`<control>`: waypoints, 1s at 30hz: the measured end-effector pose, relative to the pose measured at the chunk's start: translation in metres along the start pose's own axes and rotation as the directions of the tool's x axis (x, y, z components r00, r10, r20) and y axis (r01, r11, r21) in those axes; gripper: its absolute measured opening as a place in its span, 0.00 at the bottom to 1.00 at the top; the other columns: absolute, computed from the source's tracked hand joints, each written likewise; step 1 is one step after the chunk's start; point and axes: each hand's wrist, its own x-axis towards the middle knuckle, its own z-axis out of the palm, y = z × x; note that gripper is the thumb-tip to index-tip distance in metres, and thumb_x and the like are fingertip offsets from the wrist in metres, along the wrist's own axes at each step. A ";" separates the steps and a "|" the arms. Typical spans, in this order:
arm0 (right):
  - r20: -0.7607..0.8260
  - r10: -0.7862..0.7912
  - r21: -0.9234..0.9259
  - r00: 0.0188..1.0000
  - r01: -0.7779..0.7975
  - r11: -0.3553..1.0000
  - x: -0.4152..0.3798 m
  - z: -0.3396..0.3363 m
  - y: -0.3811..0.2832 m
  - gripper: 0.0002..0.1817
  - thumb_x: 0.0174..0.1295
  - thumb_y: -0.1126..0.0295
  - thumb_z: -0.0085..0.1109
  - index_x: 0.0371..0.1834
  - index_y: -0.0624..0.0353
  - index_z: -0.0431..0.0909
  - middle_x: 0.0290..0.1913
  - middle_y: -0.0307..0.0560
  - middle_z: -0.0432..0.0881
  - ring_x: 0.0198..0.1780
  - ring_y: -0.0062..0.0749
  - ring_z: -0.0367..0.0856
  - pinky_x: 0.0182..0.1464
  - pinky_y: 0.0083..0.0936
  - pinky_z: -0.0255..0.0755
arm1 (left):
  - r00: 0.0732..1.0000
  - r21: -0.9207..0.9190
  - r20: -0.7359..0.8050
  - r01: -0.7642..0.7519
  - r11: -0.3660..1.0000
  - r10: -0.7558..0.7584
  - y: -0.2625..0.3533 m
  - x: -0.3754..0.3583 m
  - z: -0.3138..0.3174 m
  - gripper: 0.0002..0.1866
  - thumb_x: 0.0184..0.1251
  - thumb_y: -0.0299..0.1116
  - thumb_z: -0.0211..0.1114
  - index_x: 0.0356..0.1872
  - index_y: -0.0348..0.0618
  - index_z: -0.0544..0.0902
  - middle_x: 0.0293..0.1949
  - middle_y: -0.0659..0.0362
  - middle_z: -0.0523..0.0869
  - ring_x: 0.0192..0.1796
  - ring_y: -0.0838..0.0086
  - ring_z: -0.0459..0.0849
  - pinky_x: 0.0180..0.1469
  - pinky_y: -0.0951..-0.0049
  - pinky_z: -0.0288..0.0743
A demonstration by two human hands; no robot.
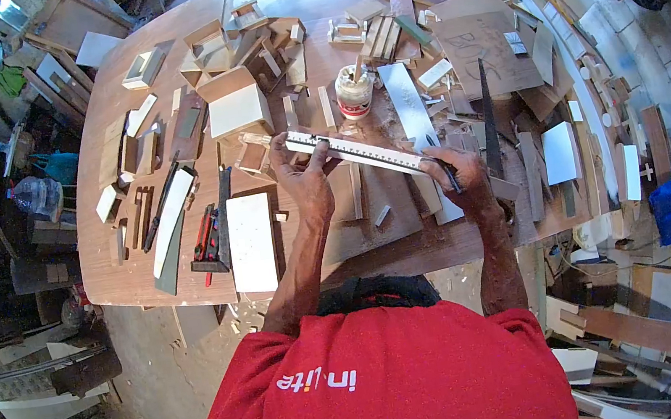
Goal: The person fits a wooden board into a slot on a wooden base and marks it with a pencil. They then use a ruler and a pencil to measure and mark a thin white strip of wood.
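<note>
At centre frame, the left hand [308, 181] and right hand [464, 174] each close their fingers on a white strip with ruler markings [366, 154], its right end covered; a dark item [454, 178] in the right hand cannot be identified. Below, wooden pieces [238, 105] crowd a brown tabletop [120, 280]; boards [644, 327] clutter the lower right, black swallowing the corners.

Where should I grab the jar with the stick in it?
Probably around the middle of the jar, with the right hand, once free, coming from its right. It stands upright with rounded sides to wrap, and a stick pokes from its top, so keep below that. A narrow wooden strip sits close on its left.
</note>
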 end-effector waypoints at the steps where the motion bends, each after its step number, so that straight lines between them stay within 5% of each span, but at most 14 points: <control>1: 0.005 0.022 0.004 1.000 -0.022 1.000 0.000 0.000 -0.001 0.19 0.64 0.54 0.60 0.44 0.60 0.84 0.35 0.58 0.85 0.36 0.51 0.85 0.38 0.36 0.77 | 1.000 0.008 -0.003 0.004 1.000 -0.004 0.001 0.000 0.000 0.33 0.61 0.16 0.63 0.64 0.44 0.58 0.42 0.49 0.84 0.41 0.63 0.87 0.39 0.62 0.87; 17: 0.010 -0.074 0.015 0.997 0.074 0.997 -0.001 0.004 0.007 0.21 0.61 0.53 0.64 0.48 0.57 0.83 0.36 0.55 0.85 0.37 0.49 0.85 0.38 0.36 0.76 | 0.999 -0.034 0.013 -0.039 0.999 0.039 -0.005 0.002 -0.006 0.33 0.61 0.16 0.64 0.64 0.45 0.58 0.42 0.47 0.84 0.42 0.61 0.87 0.40 0.59 0.88; 30: 0.058 0.064 0.055 0.996 -0.067 0.996 0.000 0.002 0.005 0.20 0.59 0.54 0.65 0.43 0.61 0.84 0.36 0.56 0.85 0.38 0.48 0.86 0.40 0.34 0.77 | 1.000 -0.013 0.010 0.002 1.000 -0.002 0.002 -0.004 0.000 0.32 0.62 0.17 0.63 0.64 0.43 0.58 0.44 0.46 0.84 0.43 0.60 0.87 0.40 0.62 0.87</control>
